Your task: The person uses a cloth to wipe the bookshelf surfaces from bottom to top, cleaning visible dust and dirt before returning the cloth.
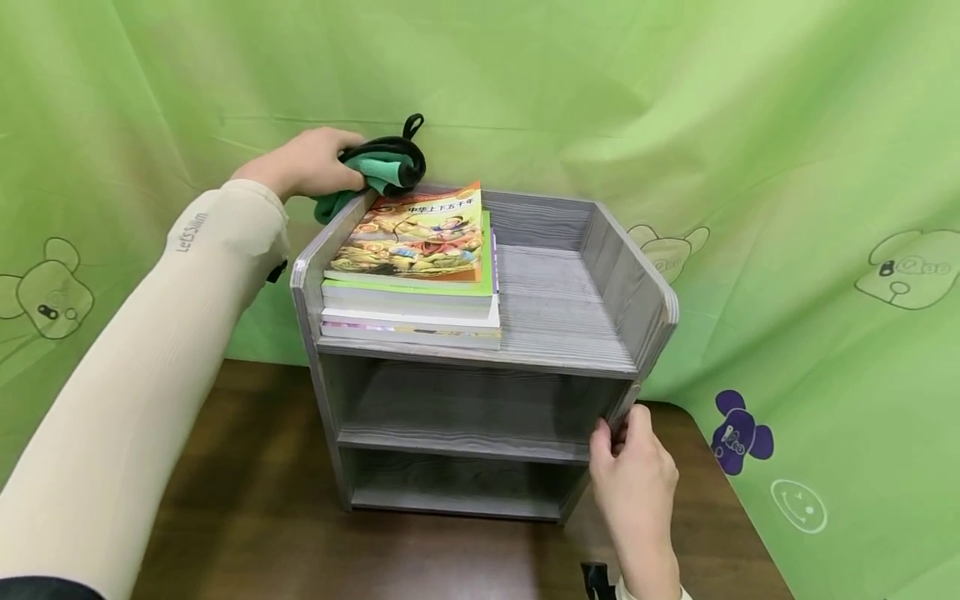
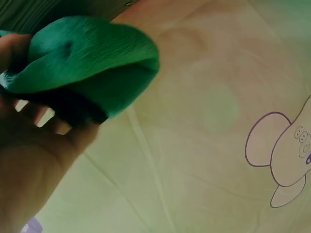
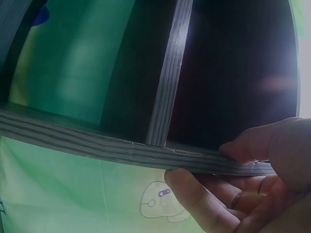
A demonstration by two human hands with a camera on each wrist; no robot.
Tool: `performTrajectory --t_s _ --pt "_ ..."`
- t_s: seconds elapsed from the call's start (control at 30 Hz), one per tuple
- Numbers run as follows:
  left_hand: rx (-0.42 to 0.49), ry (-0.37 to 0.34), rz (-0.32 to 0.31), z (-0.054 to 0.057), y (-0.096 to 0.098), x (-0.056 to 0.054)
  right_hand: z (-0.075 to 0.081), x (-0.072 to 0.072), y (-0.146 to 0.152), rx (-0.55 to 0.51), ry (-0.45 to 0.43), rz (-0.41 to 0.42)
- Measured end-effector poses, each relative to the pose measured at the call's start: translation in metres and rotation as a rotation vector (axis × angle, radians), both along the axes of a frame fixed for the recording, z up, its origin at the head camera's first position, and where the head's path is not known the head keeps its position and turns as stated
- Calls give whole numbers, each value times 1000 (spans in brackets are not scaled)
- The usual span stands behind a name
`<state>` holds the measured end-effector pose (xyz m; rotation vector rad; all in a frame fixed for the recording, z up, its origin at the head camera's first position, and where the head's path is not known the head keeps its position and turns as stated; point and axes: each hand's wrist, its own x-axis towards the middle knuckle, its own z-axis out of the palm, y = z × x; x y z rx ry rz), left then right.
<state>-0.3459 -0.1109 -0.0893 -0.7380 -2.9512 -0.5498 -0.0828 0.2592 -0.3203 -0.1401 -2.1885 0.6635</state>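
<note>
A folded green cloth with black edging and a black hanging loop (image 1: 382, 171) is gripped by my left hand (image 1: 311, 162) at the top left back corner of the grey shelf. The left wrist view shows the green cloth (image 2: 92, 63) bunched between thumb and fingers. My right hand (image 1: 636, 479) pinches the front edge of the right side panel of the small grey wood-grain shelf (image 1: 562, 292); in the right wrist view the thumb lies inside the panel (image 3: 116, 150) and the fingers outside. A stack of books (image 1: 416, 242) lies on the left of the top board.
Two lower compartments of the shelf (image 1: 461, 450) face me. It stands on a dark brown wooden tabletop (image 1: 247, 467). Green curtain fabric (image 1: 540, 92) printed with cartoon bears hangs close behind and along both sides.
</note>
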Motion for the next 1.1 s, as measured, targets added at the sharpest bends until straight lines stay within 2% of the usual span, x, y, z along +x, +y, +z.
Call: performTrajectory --t_s 0.13,0.23,0.33,0.4,0.5,0.67,0.9,1.0,1.1 --pt "-31 -81 -27 5 -1 5 1 -1 2 -2 5 -3" --pt "-25 -171 -39 7 0 10 3 -2 4 -6 0 -12" --pt "31 -244 -36 4 4 13 3 -2 7 -7 -12 -17" --pt "85 -267 -26 0 8 15 3 -2 9 -4 -15 -18" --pt "118 -239 -15 -4 14 18 3 -3 12 -1 -15 -18" --pt "107 -150 30 -5 24 22 3 -4 15 -2 -14 -19" --pt "151 90 89 -13 25 20 5 -6 15 14 -7 -6" --pt "199 123 100 -16 24 19 6 -8 16 16 1 -2" --pt "189 144 117 -17 24 15 5 -8 16 15 -5 -3"
